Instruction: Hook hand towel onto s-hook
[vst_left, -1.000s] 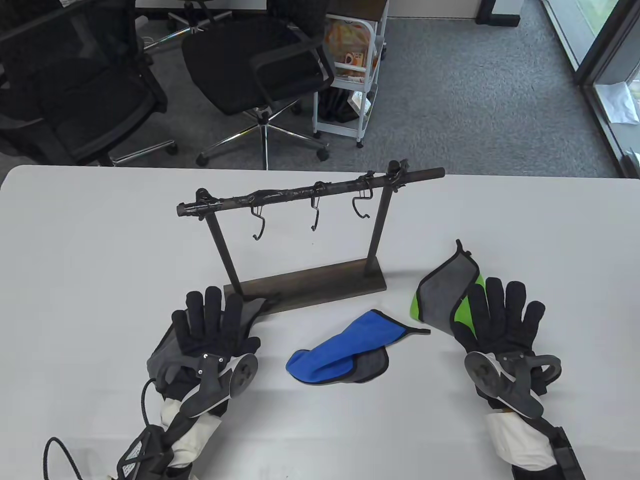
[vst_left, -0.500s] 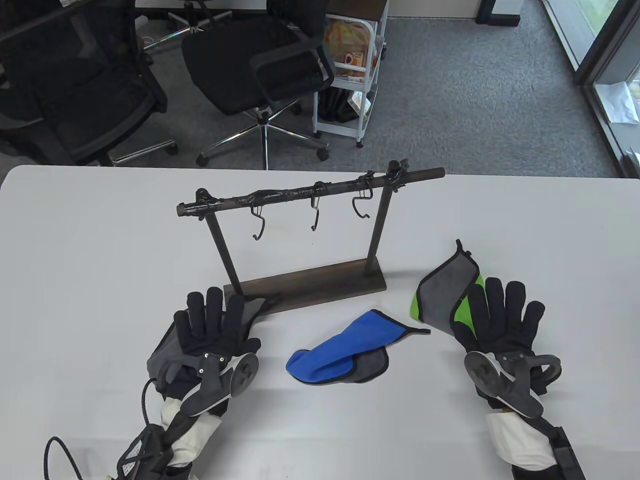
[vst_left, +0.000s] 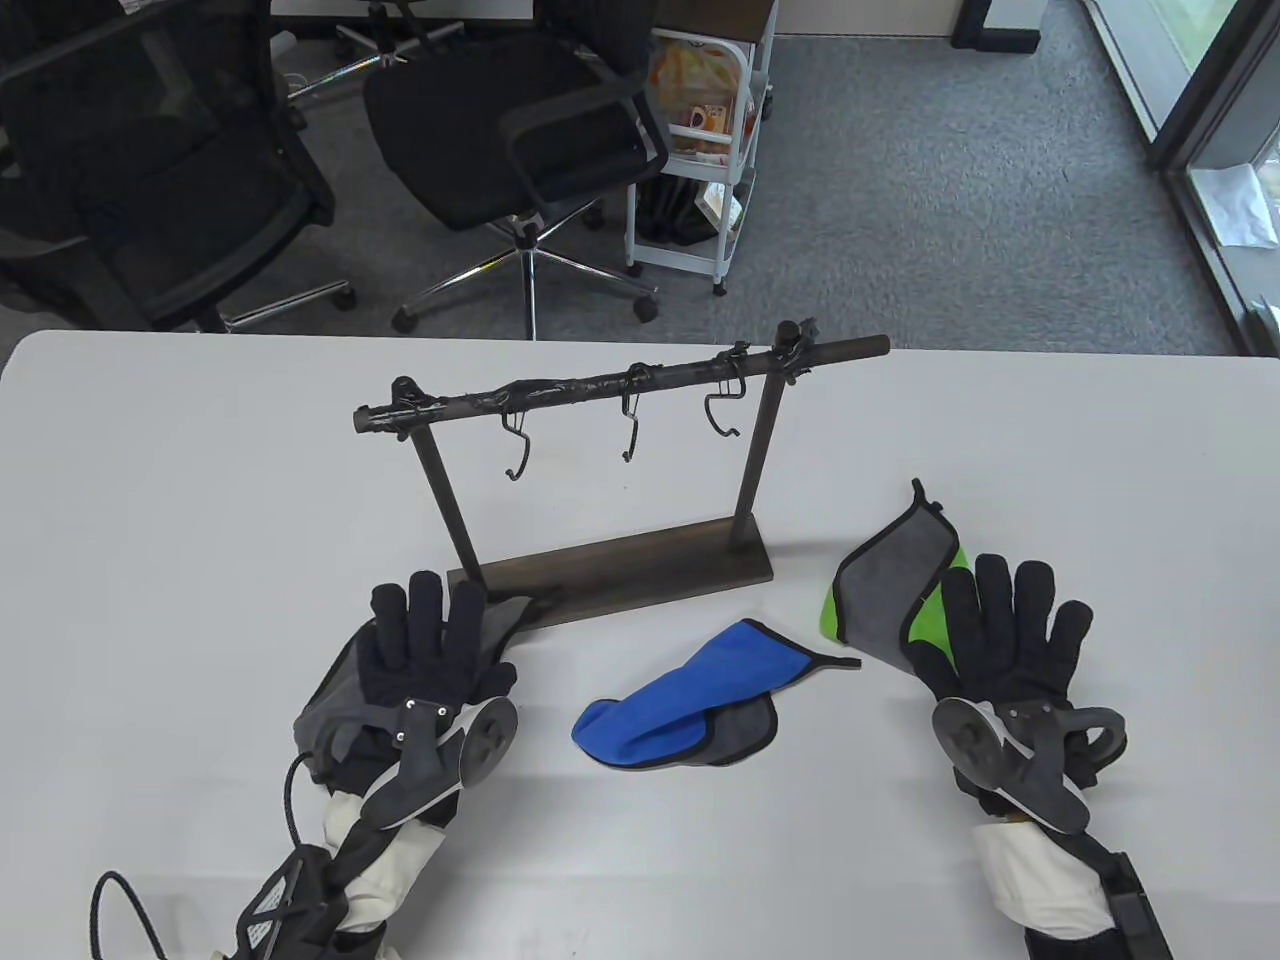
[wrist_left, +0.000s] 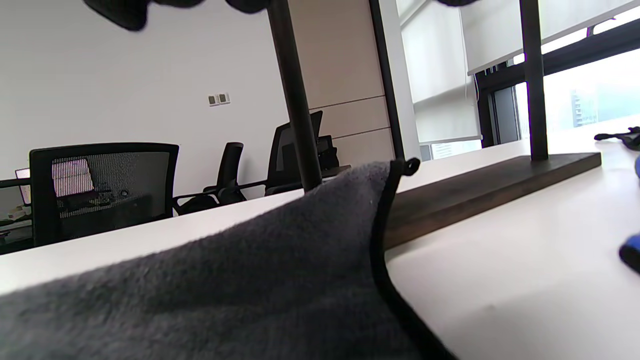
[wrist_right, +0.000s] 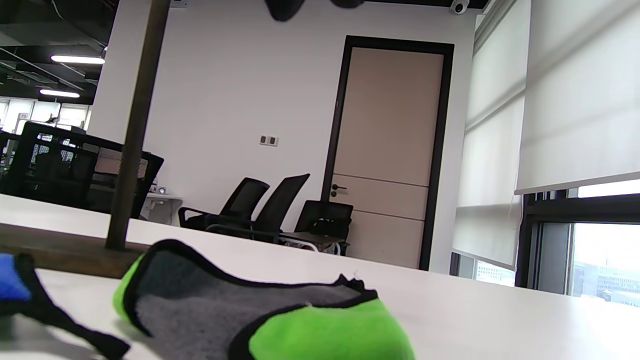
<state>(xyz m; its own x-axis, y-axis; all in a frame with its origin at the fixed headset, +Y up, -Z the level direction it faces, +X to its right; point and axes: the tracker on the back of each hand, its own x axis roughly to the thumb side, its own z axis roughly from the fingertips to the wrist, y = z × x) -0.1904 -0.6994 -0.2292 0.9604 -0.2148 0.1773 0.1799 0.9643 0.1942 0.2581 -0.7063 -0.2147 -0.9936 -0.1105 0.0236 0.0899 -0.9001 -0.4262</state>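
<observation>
Table view: left hand (vst_left: 425, 655) rests flat on grey towel (vst_left: 330, 700).

No text, label or number is legible in any view. The packets on the white cart (vst_left: 700, 150) show only blurred colour.

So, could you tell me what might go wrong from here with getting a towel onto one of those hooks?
1. The S-hooks hang loosely from the rack bar, so one may swing away when a hanging loop is pushed on.
2. Both hands lie flat on towels, the left hand on the grey towel and the right hand on the green towel; the small loops may be hard to pinch in gloves.
3. The grey towel's corner lies against the rack base; lifting it could nudge the rack.
</observation>
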